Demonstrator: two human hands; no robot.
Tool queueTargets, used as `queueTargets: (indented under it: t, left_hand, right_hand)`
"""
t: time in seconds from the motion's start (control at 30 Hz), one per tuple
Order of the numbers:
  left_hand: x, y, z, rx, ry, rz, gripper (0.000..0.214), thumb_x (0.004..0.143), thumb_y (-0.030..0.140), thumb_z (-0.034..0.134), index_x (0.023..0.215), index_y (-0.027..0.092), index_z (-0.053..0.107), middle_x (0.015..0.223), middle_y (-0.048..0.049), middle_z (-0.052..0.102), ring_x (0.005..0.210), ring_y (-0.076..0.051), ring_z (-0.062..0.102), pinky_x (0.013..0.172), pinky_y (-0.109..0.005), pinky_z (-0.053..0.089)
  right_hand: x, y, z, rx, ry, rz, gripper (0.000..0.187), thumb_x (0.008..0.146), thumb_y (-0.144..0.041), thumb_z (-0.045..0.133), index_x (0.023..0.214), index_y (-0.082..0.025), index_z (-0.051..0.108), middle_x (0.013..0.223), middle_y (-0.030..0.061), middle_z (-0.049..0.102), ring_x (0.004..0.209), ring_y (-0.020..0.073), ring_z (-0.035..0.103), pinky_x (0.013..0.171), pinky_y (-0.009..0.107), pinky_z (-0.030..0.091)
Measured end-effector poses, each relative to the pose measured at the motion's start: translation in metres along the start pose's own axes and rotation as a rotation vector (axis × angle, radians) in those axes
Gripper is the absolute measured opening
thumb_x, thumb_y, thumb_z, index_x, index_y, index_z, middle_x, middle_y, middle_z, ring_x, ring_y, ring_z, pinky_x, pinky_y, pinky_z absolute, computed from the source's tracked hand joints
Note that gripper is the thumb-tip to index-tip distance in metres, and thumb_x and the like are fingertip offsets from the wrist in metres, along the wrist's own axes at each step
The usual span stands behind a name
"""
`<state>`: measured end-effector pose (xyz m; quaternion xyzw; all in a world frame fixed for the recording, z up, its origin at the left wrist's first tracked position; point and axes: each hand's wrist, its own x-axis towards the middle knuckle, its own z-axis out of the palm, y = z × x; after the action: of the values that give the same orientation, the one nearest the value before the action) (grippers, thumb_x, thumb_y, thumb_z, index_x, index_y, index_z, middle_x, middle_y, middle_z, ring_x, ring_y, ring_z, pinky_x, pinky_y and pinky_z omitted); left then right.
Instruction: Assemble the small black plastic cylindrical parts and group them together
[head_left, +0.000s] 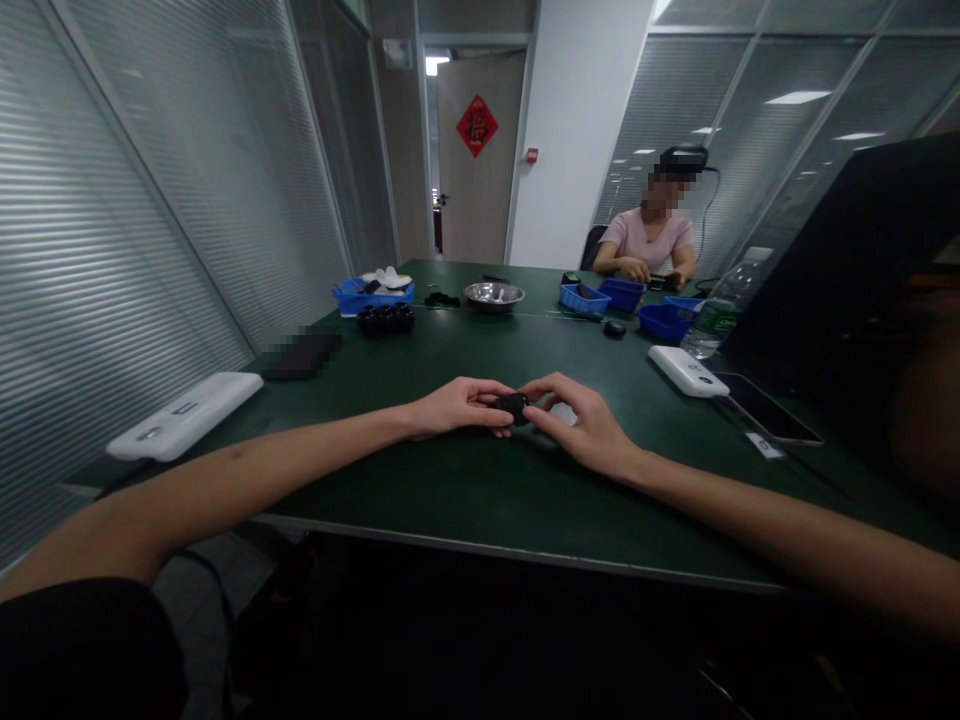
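Observation:
Both my arms reach out over a dark green table (465,490). My left hand (457,407) and my right hand (581,420) meet at the table's middle, fingers pinched from both sides on a small black part (512,405) held just above the tabletop. A small pale object (562,413) lies under my right hand's fingers; I cannot make out what it is.
A white power bank (184,415) lies at the left edge, another white power bank (686,370) and a phone (765,408) at the right, beside a water bottle (724,305). Farther back stand blue bins (600,296), a metal bowl (493,294) and black parts (385,318). A seated person (651,245) works at the far end.

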<state>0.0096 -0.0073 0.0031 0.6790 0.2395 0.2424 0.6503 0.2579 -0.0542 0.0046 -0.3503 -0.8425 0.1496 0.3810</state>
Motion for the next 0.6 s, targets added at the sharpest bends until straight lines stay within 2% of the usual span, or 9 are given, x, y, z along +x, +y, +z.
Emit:
queueTargets:
  t: [0.17, 0.27, 0.4, 0.6]
  left_hand:
    - [-0.0004, 0.0012, 0.0023, -0.01, 0.012, 0.0, 0.053, 0.082, 0.025, 0.084, 0.129, 0.011, 0.064, 0.105, -0.0101, 0.075, 0.087, -0.015, 0.072, 0.091, -0.034, 0.054]
    - [-0.0005, 0.0018, 0.0026, -0.005, 0.008, 0.0, 0.051, 0.083, 0.026, 0.083, 0.128, 0.011, 0.065, 0.106, -0.0105, 0.075, 0.087, -0.015, 0.072, 0.091, -0.035, 0.054]
    - [-0.0004, 0.0013, 0.0011, 0.006, 0.003, -0.003, 0.051, 0.083, 0.027, 0.083, 0.128, 0.01, 0.065, 0.107, -0.0114, 0.075, 0.088, -0.015, 0.072, 0.093, -0.036, 0.054]
    - [-0.0006, 0.0005, 0.0005, -0.002, 0.009, -0.005, 0.054, 0.081, 0.026, 0.084, 0.13, 0.012, 0.064, 0.111, -0.0109, 0.074, 0.089, -0.016, 0.072, 0.094, -0.038, 0.053]
  right_hand:
    - [0.0002, 0.0001, -0.0031, 0.086, -0.051, -0.14, 0.025, 0.1, -0.033, 0.063, 0.123, -0.025, 0.065, 0.122, 0.0095, 0.064, 0.11, 0.0251, 0.063, 0.09, 0.042, 0.056]
    - [0.0004, -0.001, -0.0032, 0.067, -0.039, -0.095, 0.029, 0.099, -0.035, 0.064, 0.127, -0.025, 0.062, 0.123, 0.0091, 0.063, 0.109, 0.0249, 0.063, 0.089, 0.042, 0.056]
    - [0.0007, -0.0005, -0.0014, 0.0, -0.024, -0.012, 0.027, 0.1, -0.039, 0.063, 0.121, -0.022, 0.064, 0.112, 0.0083, 0.066, 0.097, 0.0231, 0.065, 0.082, 0.04, 0.057]
    - [-0.0003, 0.0022, -0.0024, 0.049, -0.035, -0.167, 0.026, 0.1, -0.035, 0.063, 0.123, -0.023, 0.063, 0.12, 0.0103, 0.064, 0.108, 0.0259, 0.062, 0.088, 0.043, 0.056]
